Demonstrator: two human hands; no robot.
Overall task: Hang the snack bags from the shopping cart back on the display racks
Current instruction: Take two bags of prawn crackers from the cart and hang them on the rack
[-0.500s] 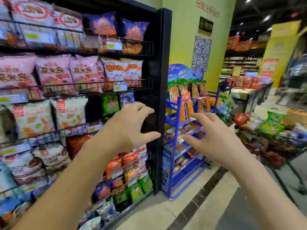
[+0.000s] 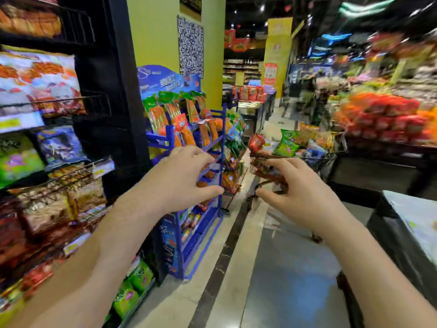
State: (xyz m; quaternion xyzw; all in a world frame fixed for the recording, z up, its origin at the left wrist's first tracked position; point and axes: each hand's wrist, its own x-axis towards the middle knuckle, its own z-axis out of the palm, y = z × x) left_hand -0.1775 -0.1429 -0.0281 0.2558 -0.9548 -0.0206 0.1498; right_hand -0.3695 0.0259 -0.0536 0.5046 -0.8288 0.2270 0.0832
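The shopping cart (image 2: 331, 157) stands in the aisle at centre right, piled with snack bags, among them a green bag (image 2: 289, 143) and a red bag (image 2: 256, 142). My left hand (image 2: 184, 176) is raised in front of the blue stand, fingers spread and loosely curved, holding nothing. My right hand (image 2: 300, 192) is raised level with the cart's near end, also loosely curved and empty. The black display rack (image 2: 94, 107) on the left carries hanging and shelved snack bags (image 2: 37, 79). The picture is blurred by motion.
A blue display stand (image 2: 221, 138) with orange sausage packs stands between the rack and the cart, by a yellow pillar (image 2: 158, 43). A table stacked with red packets (image 2: 383, 119) is on the right. A dark counter (image 2: 413, 223) sits at the lower right.
The view has swung to the right, from the black rack toward the aisle. The cart now sits nearer the centre. Both hands stay raised and empty.
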